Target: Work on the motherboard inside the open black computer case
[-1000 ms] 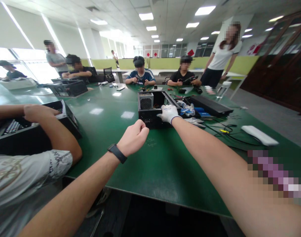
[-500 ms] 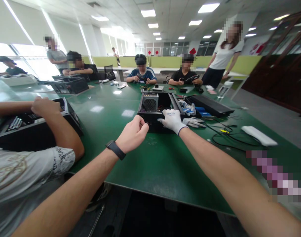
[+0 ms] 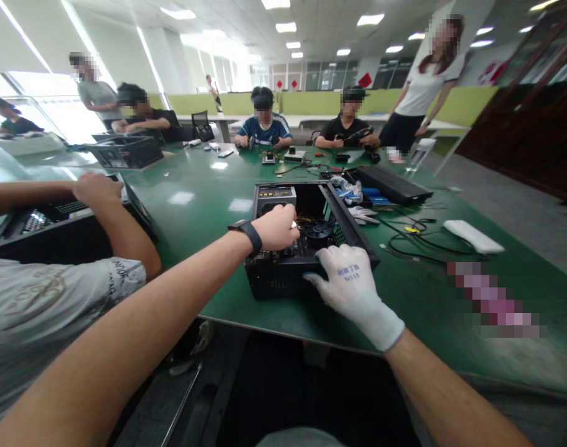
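The right hand [image 3: 351,279] clamps the near rim of the computer case [image 3: 281,284], which stretches away from it. The fan [image 3: 317,230] lies beyond that grip, just right of the left hand [image 3: 278,228]; whether its curled fingers hold anything, I cannot tell.

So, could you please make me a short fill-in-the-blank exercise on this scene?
1. The glove on the right hand, at the black computer case's near edge, is mainly ____.
2. The dark wristband sits on the person's ____ wrist.
3. The table beneath the case has a ____ top.

Missing words: white; left; green.
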The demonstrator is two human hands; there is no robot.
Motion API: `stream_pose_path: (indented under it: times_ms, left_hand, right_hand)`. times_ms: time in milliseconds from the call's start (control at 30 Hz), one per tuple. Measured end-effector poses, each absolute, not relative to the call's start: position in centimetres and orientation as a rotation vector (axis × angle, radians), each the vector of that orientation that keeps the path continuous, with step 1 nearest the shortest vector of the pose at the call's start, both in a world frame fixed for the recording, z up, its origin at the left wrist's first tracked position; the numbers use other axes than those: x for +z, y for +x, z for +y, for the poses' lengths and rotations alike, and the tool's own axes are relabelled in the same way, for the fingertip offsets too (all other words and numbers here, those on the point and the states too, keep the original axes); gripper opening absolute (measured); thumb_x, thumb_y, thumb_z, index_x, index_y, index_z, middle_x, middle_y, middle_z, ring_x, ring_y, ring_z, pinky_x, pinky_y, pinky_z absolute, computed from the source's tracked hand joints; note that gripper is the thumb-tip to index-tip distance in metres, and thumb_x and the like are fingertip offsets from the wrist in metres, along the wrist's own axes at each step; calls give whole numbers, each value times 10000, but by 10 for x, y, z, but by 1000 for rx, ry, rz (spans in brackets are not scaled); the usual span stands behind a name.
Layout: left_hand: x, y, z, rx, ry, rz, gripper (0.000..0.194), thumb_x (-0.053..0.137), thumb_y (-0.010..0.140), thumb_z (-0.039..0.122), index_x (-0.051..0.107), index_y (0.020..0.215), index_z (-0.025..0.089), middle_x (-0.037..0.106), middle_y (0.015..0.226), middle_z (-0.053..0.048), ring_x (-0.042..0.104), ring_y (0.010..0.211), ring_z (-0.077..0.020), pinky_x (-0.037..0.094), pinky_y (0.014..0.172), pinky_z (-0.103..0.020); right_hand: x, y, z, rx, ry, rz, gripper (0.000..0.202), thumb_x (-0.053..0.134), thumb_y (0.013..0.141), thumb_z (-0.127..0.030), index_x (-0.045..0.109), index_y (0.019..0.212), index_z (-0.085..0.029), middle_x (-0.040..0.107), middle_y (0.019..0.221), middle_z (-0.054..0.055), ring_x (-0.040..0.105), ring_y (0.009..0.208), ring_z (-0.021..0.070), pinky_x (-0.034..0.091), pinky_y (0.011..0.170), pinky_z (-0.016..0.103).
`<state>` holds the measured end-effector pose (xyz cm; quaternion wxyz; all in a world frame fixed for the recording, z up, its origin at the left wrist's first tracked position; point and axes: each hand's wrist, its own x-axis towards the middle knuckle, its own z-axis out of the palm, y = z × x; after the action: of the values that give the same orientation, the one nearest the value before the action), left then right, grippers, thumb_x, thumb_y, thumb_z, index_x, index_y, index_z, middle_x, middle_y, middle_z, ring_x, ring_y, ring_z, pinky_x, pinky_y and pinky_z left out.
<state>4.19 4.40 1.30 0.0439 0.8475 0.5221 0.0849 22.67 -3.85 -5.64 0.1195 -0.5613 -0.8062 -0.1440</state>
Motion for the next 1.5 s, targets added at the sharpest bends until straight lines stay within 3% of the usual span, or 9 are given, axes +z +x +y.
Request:
stream_pose_path:
  times_ms: [233, 433, 533, 800, 1067, 1500]
  left_hand:
    - [2, 81, 41, -307, 2634, 1587, 425, 634, 832, 242, 579, 1229, 101, 715, 1134, -171, 686, 1031, -250, 531, 838, -288]
    - [-20, 92, 45, -641, 2661, 1511, 306, 706, 764, 229, 737, 1033, 85, 730, 1113, -195, 689, 1048, -291, 542, 864, -297]
    - [-38, 85, 57, -762, 2614, 1539, 362, 771, 692, 238, 761, 1036, 127, 752, 1078, -150, 700, 1011, -261, 539, 854, -258]
    - [-58, 81, 76, -844, 2496, 1632, 547, 889, 539, 265, 770, 1059, 142, 757, 1082, -148, 712, 977, -270, 561, 839, -275]
    - [-63, 87, 76, -916, 2492, 1630, 679, 902, 525, 271, 734, 1161, 98, 734, 1150, -175, 696, 1041, -300, 564, 872, -292]
    - [-64, 88, 79, -956, 2459, 1625, 628, 899, 507, 283, 762, 1104, 148, 751, 1110, -143, 703, 1027, -286, 551, 903, -303]
  right_hand:
    - [-63, 238, -111, -314, -1547, -2314, 311, 691, 817, -499, 630, 917, -211, 586, 843, 40, 457, 828, 222, 224, 761, 357]
    - [-65, 241, -139, -288, -1507, -2278, 294, 717, 796, -475, 637, 929, -226, 571, 814, 31, 434, 790, 216, 221, 746, 352]
    - [-65, 241, -140, -270, -1509, -2274, 292, 712, 796, -478, 631, 923, -227, 567, 814, 33, 424, 791, 217, 215, 742, 351]
    - [-66, 240, -139, -279, -1488, -2262, 286, 698, 803, -484, 612, 904, -231, 558, 805, 35, 413, 790, 228, 218, 748, 359]
    - [-66, 240, -140, -290, -1488, -2256, 283, 702, 800, -476, 605, 897, -229, 553, 796, 35, 418, 788, 229, 216, 743, 359]
    - [-67, 241, -139, -314, -1483, -2263, 320, 726, 773, -488, 610, 912, -225, 549, 795, 36, 407, 786, 227, 210, 741, 360]
